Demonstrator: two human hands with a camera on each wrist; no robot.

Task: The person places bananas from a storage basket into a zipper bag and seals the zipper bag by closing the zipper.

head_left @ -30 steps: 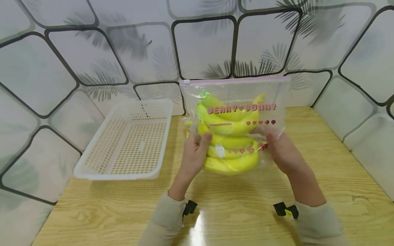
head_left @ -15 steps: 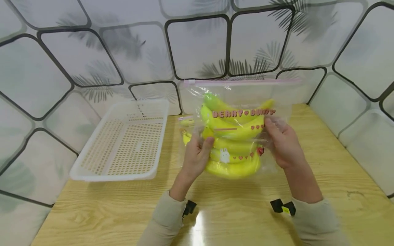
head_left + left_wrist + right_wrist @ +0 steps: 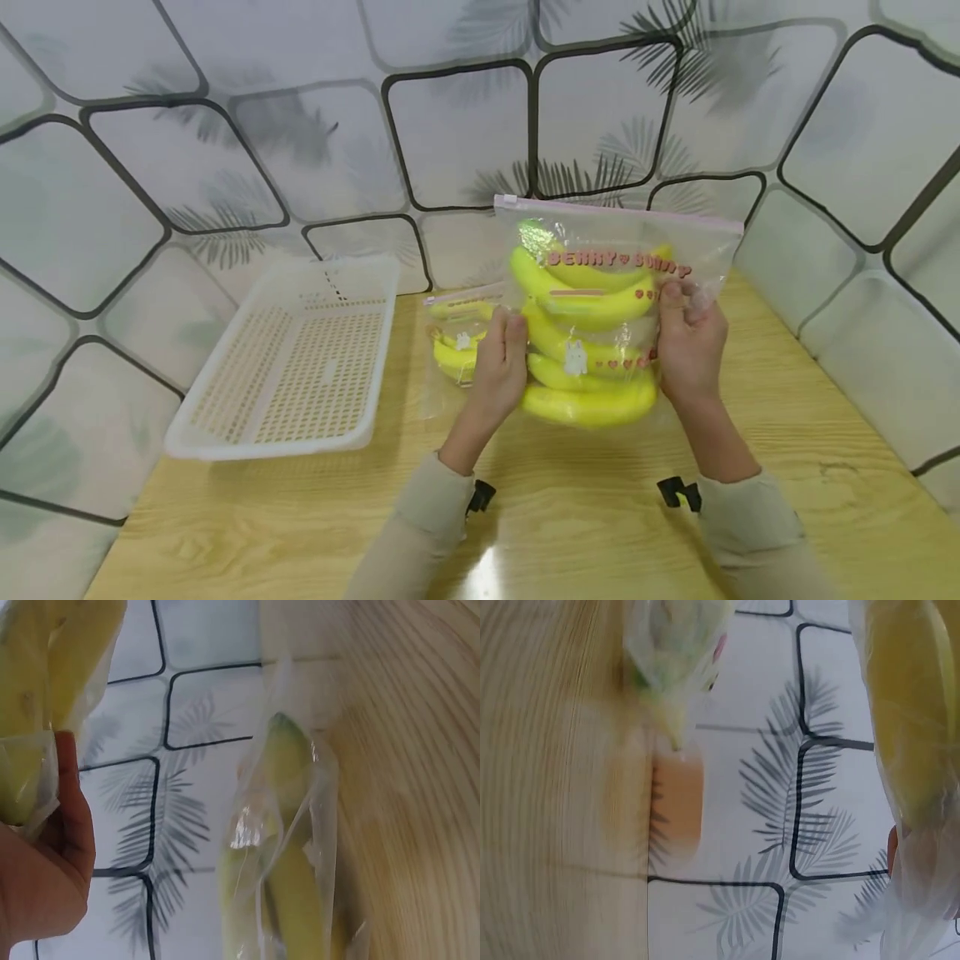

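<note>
A clear slider zip bag [image 3: 581, 340] with pink print, holding several yellow bananas, is held upright above the table between my two hands. My left hand [image 3: 495, 362] grips its left edge, thumb toward me, and my right hand [image 3: 692, 350] grips the right edge, bunching the plastic. The fingers behind the bag are hidden in the head view. In the left wrist view, the held bag [image 3: 26, 690] fills the top left corner. Behind my left hand, a second zip bag [image 3: 459, 333] with bananas stands on the table, partly covered by that hand.
A white perforated plastic basket [image 3: 375, 358] sits on the left of the wooden table [image 3: 300, 517], with nothing seen inside it. A patterned wall covering [image 3: 457, 133] rises behind the table and along both sides.
The held bag has shifted right in the head view and tilted slightly, uncovering more of the second bag. My right hand has moved up its edge. Both hands keep hold.
</note>
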